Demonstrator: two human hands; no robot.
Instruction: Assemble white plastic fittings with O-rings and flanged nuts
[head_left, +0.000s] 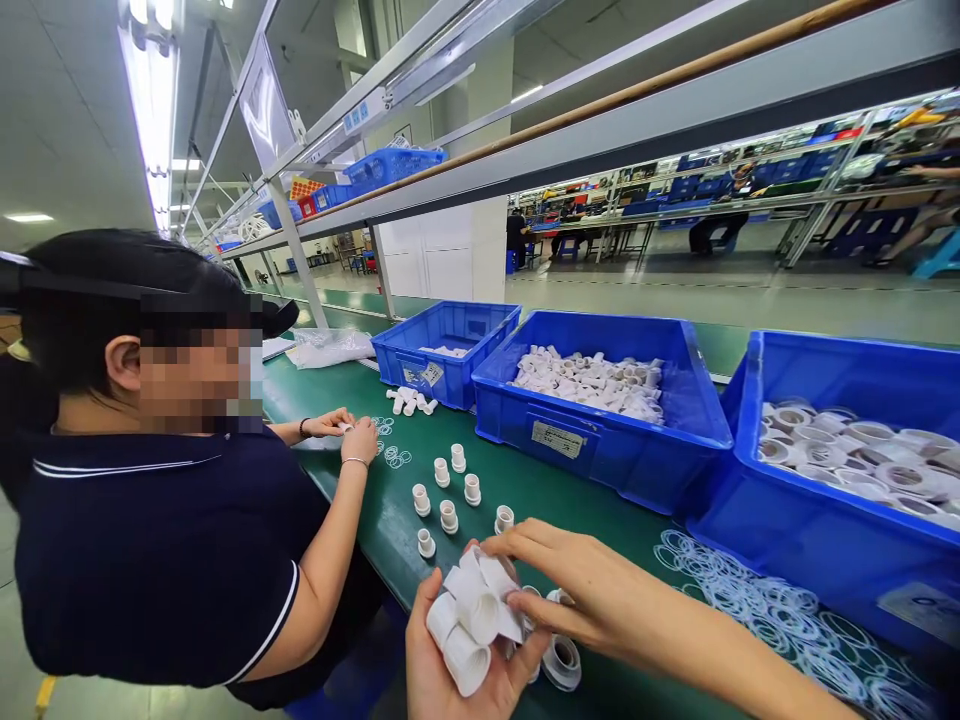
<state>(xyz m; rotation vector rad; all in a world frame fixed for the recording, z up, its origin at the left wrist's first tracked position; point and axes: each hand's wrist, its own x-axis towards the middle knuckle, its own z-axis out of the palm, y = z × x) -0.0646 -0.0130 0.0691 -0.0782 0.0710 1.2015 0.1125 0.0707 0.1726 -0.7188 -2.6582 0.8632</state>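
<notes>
My left hand (430,665) cups a bunch of white plastic threaded fittings (474,612), held just above the bench near its front edge. Over the same bunch reaches my right hand (581,580), its thumb and fingers closed around a white fitting at the right side of the pile. The fingers partly cover that piece. Beyond and left of my hands, several flanged white fittings (448,517) stand upright on the green bench (390,510). More flanged white rings (561,662) lie behind and below my right hand, partly hidden by it.
Thin translucent rings (772,610) lie heaped to the right. Behind stand a blue bin (585,440) of small white fittings, a right-hand blue bin (825,560) of white rings, and a smaller blue bin (420,370). A co-worker (165,560) sits at left, hands near small rings (394,457).
</notes>
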